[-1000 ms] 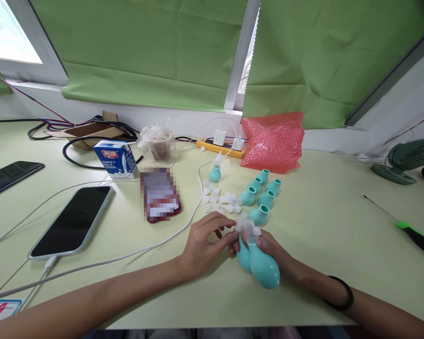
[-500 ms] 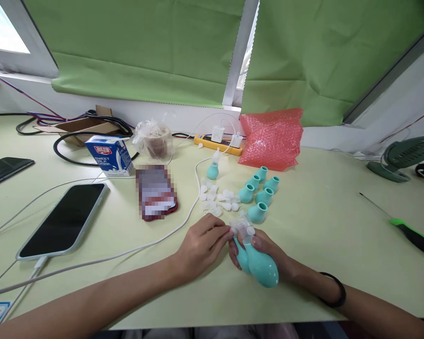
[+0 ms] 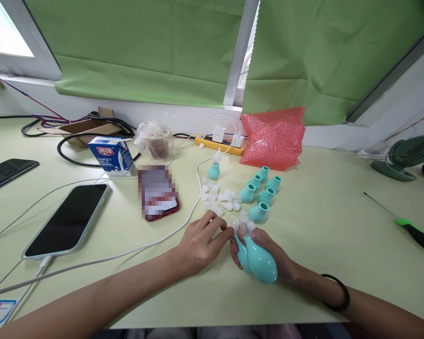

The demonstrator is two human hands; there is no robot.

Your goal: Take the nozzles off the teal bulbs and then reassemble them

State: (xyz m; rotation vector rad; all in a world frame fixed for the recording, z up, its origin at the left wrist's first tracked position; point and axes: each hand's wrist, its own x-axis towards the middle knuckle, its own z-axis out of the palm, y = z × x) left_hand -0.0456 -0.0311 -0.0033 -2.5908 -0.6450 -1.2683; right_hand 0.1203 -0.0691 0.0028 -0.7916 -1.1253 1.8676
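My right hand (image 3: pixel 270 245) is wrapped round two teal rubber squeeze bulbs (image 3: pixel 261 263), held side by side with their clear plastic tops upward; they look like nasal aspirators. My left hand (image 3: pixel 207 238) has thumb and forefinger closed at the clear plastic top (image 3: pixel 235 223) of the left bulb. The fingertips partly cover that top. Just beyond lie several loose translucent tips (image 3: pixel 221 197) in a cluster. Several teal bulbs (image 3: pixel 258 213) with open necks stand upright to their right. One bulb with its tip fitted (image 3: pixel 214 170) stands farther back.
To the left are a phone in a red case (image 3: pixel 159 193), a charging phone (image 3: pixel 67 221) and a milk carton (image 3: pixel 112 157). A white cable (image 3: pixel 155 242) crosses the table. Behind are a power strip (image 3: pixel 219 145) and red bubble wrap (image 3: pixel 273 139). A screwdriver (image 3: pixel 410 230) lies right.
My left fingers have shifted slightly at the clear top, the forefinger more bent. The two bulbs in my right hand have risen a little. The view has moved slightly.
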